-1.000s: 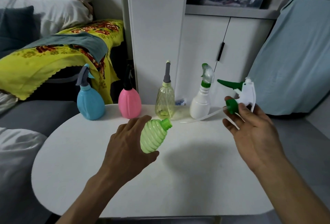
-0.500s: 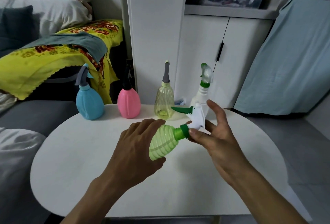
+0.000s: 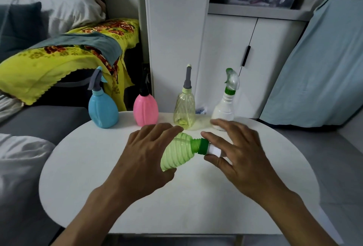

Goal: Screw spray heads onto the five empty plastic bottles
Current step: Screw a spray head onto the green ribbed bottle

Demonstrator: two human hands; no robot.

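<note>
I'm gripping the green bottle [image 3: 177, 154] mid-frame with my left hand [image 3: 145, 153], right hand [image 3: 238, 153] pinching the spray head [image 3: 209, 147]; squaring threads first.

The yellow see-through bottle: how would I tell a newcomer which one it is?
On the white round table, four bottles stand along the far edge. The yellow see-through bottle is third from the left, between the pink bottle and white bottle. Only it is transparent, with a straight grey nozzle.

Soft, even indoor light, faint shadows under the hands [image 3: 149, 159] (slightly motion-blurred), wide-angle bending at the edges.
</note>
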